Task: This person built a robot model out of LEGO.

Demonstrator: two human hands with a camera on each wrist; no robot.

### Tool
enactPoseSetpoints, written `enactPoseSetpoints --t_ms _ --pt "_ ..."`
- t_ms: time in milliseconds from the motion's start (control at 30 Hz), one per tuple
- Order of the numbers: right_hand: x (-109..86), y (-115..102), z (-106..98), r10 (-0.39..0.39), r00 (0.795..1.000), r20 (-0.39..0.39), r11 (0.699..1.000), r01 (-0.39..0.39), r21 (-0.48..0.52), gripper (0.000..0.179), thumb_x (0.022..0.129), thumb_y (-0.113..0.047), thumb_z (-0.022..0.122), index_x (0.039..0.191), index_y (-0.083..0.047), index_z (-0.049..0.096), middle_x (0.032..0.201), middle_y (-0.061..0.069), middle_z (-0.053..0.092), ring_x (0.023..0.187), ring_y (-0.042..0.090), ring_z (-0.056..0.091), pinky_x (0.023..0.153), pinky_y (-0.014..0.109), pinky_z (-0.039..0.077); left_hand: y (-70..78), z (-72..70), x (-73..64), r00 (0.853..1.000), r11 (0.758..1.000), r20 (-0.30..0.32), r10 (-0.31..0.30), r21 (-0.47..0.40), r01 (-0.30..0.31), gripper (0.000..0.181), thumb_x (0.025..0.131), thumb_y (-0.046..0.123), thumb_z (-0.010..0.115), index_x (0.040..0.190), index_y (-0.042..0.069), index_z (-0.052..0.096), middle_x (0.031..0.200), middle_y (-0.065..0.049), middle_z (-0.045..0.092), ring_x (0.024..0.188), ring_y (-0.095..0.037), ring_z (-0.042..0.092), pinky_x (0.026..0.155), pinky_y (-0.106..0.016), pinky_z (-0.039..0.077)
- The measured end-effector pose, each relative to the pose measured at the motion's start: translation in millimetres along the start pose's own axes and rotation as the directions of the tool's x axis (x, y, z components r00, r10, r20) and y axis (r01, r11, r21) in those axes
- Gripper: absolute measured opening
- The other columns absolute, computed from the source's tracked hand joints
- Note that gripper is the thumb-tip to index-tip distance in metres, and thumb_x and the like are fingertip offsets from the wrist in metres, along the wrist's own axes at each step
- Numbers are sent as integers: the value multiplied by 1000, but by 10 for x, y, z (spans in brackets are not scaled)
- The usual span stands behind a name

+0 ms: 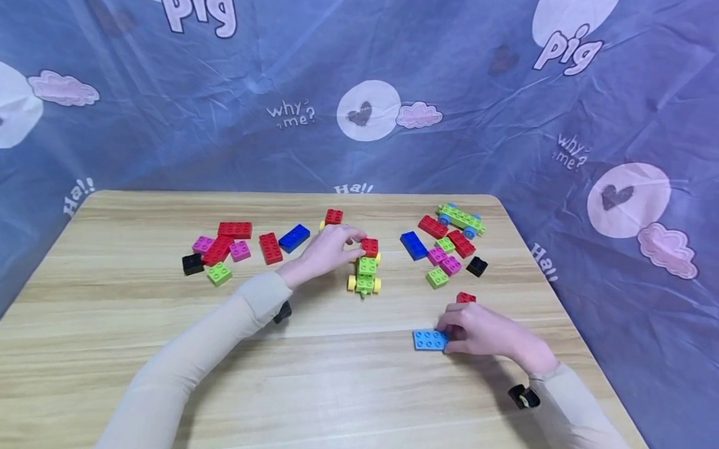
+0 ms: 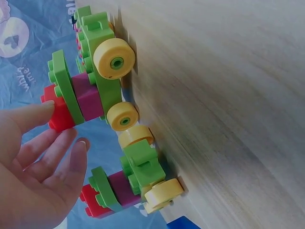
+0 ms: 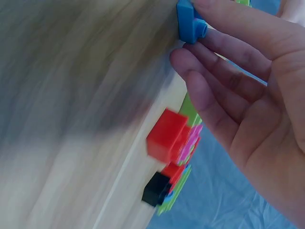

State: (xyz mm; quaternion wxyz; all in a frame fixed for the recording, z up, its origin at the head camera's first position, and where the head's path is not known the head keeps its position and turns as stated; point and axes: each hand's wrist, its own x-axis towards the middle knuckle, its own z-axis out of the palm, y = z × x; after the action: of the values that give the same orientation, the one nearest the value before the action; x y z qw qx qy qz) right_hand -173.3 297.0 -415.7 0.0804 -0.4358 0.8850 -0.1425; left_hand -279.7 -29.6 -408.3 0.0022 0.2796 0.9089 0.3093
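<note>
Gripping square, w/o twist, prob. advised. On table (image 1: 326, 399): front toy car (image 1: 365, 283) at ctr; blue block (image 1: 426, 340) nearer, to R, one end pinched by R hand (image 1: 485, 331); red block (image 1: 370, 246) atop car, pinched by L hand (image 1: 326, 250).

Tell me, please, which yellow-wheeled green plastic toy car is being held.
The nearer yellow-wheeled green plastic toy car: the left hand pinches its red top brick. The other yellow-wheeled car stands farther back.

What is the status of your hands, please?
Left hand pinching red block atop wheeled toy; right hand gripping light-blue brick; loose red brick just beyond right hand.
</note>
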Motion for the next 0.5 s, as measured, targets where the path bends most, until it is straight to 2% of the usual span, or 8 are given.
enactPoseSetpoints --t_ms 233,500 --pt "211 -51 18 48 997 58 999 -48 -1 24 81 -21 81 101 -11 73 92 -2 69 76 3 57 67 17 52 -3 -15 31 1000 1000 10 -15 24 15 34 94 23 67 125 7 67 120 -10 72 106 -26 70 90 -37 58" --pt "429 -90 47 22 998 64 1000 -23 14 25 83 -25 80 101 -10 73 91 -1 68 73 4 54 65 16 48 24 -27 108 999 998 30 -36 44 35 35 96 24 66 126 7 66 123 -10 71 109 -24 69 91 -36 58"
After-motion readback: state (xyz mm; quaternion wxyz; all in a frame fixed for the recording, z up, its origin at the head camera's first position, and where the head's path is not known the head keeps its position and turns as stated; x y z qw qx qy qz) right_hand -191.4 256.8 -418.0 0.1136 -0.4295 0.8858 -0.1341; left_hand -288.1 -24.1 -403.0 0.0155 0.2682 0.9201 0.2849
